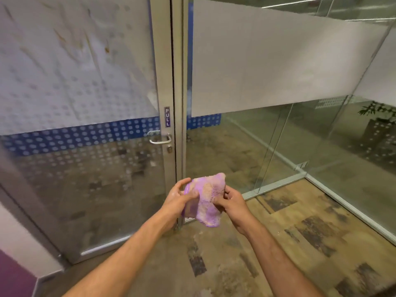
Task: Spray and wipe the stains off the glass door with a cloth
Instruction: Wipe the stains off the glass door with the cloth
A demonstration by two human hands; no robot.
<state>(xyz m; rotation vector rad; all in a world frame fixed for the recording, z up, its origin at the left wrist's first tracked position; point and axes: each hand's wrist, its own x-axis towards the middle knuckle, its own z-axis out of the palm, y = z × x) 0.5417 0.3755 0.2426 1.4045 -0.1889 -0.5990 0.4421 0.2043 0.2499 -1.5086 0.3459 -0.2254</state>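
A glass door (81, 86) with a dotted frosted film and a blue dotted band fills the left half of the head view. Brownish streak stains (85, 42) mark its upper pane. Its metal lever handle (160, 139) sits under a "PULL" label at the door's right edge. Both my hands hold a pink and purple cloth (209, 200) in front of the door's lower right corner. My left hand (180, 200) grips the cloth's left side, and something purple and translucent shows behind it there. My right hand (228, 200) pinches the cloth's right edge.
A fixed glass partition (278, 67) with a frosted band stands to the right of the door frame. A second glass wall (353, 168) runs off at the right, with a potted plant (379, 116) behind it. The floor (300, 243) is brown patterned carpet.
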